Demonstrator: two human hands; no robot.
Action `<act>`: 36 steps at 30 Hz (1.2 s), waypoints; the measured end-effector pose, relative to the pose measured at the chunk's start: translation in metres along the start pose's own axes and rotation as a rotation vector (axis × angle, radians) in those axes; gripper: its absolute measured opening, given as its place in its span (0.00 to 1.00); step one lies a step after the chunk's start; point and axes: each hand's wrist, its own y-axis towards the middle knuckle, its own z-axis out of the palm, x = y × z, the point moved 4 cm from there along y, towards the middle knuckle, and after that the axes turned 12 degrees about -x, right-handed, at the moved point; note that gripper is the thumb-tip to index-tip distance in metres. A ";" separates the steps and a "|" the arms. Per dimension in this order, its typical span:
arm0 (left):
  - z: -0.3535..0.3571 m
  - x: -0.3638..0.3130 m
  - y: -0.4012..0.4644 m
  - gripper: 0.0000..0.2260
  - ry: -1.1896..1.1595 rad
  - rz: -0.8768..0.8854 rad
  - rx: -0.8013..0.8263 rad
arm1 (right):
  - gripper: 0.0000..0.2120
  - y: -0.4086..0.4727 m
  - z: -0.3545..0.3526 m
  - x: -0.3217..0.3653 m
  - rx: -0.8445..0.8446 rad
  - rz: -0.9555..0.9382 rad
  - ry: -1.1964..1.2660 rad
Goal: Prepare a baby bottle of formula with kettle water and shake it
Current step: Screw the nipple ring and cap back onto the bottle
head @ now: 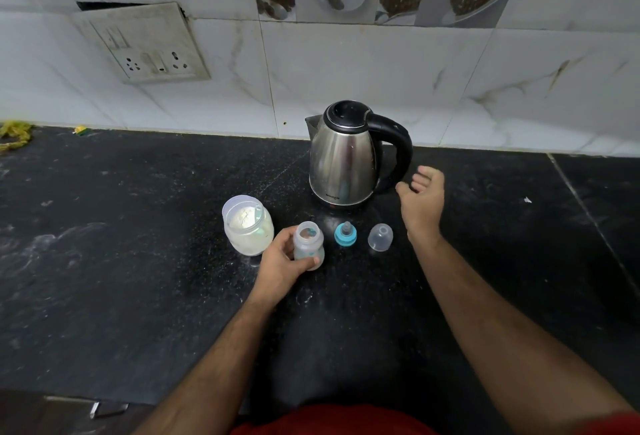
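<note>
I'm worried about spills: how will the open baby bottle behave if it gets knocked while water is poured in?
The baby bottle looks like light, near-empty plastic, so it would probably tip easily. It stands upright without its teat, so anything inside could spill. The left hand holds it, which should steady it; the right hand is open near the kettle.

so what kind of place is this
Most likely a home kitchen: a dark stone counter against a tiled wall, an electric kettle standing on it, and a wall socket plate above.

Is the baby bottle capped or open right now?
Open. The baby bottle stands upright in the left hand, mouth bare; the teat ring and clear cap sit apart on the counter.
</note>
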 end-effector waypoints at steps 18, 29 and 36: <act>-0.016 0.028 -0.065 0.24 0.110 0.018 0.074 | 0.08 -0.135 -0.035 -0.062 0.315 -0.118 -0.253; -0.021 0.031 -0.057 0.26 0.248 0.097 0.148 | 0.20 -0.106 0.015 -0.043 0.385 -0.142 -0.600; -0.022 0.033 -0.055 0.25 0.245 0.090 0.165 | 0.24 -0.093 0.053 -0.034 0.399 -0.229 -0.820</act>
